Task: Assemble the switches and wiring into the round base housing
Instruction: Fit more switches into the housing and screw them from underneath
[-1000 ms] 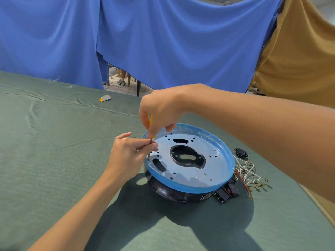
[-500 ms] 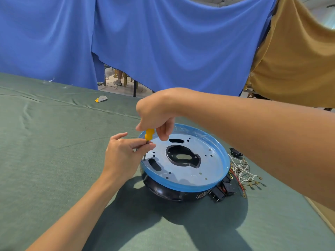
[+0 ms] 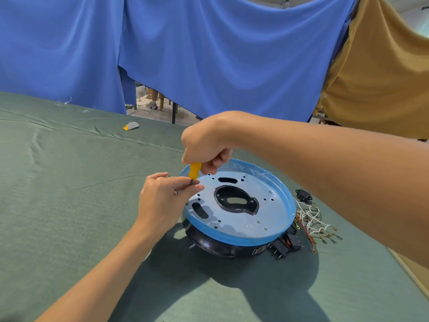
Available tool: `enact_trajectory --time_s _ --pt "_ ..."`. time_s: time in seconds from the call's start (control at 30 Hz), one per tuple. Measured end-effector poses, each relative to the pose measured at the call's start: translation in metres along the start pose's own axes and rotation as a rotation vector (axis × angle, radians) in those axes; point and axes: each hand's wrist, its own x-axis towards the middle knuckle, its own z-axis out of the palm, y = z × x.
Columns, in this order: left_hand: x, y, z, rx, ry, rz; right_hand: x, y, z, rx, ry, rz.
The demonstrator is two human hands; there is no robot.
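Fingers (image 3: 185,182) of the left hand (image 3: 160,201) pinch the dark shaft of a yellow-handled screwdriver (image 3: 194,170); the right hand (image 3: 205,145) is closed round its handle from above.
The tool stands near upright at the left rim of the round base housing (image 3: 239,219), which sits on the green cloth (image 3: 69,194); black switches (image 3: 284,246) and loose wiring (image 3: 312,219) lie just beside its right edge.

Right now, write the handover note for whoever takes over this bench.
Right hand: shut on the yellow screwdriver, held upright at the housing's near-left rim.
Left hand: pinching the screwdriver shaft, steadying it.
Round base housing: on the green cloth, plate side up.
Switches and loose wires lie outside it, to its right, along with a black socket.
Done: nothing visibly fitted.
Left: mount switches, route and connect wiring.
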Motion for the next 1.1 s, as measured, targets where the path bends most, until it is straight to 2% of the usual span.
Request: enact_trajectory --time_s 0.07,0.23,0.33,0.43,0.57,0.63,0.73,0.9,1.0,1.1 --pt "0.001 0.0 0.001 -0.001 -0.009 0.003 -0.004 0.003 0.0 -0.003 -0.003 -0.019" --pt "0.007 -0.002 -0.003 -0.086 -0.103 -0.005 -0.007 0.008 -0.003 -0.162 0.158 -0.181" --pt "0.008 -0.002 -0.005 -0.074 -0.155 0.009 -0.004 0.004 0.0 -0.244 0.162 -0.18" --pt "0.006 -0.003 -0.005 -0.047 -0.163 0.03 0.0 0.001 0.001 -0.138 0.116 -0.114" --pt "0.003 -0.002 -0.004 0.022 -0.031 0.022 0.002 -0.002 0.003 -0.014 0.081 0.003" --pt "0.003 -0.003 -0.005 0.012 -0.032 -0.005 0.002 -0.003 0.003 0.006 0.073 0.018" --pt "0.005 -0.004 -0.006 0.0 -0.068 -0.023 -0.002 -0.003 0.001 0.025 0.087 -0.023" --pt "0.006 -0.004 -0.01 -0.06 -0.136 -0.009 -0.009 0.0 -0.004 -0.166 0.163 -0.188" --pt "0.006 -0.004 -0.011 -0.074 -0.175 0.006 -0.006 -0.002 0.001 -0.204 0.176 -0.169" --pt "0.004 -0.004 -0.01 -0.063 -0.181 0.03 -0.003 -0.005 0.003 -0.073 0.12 -0.104"
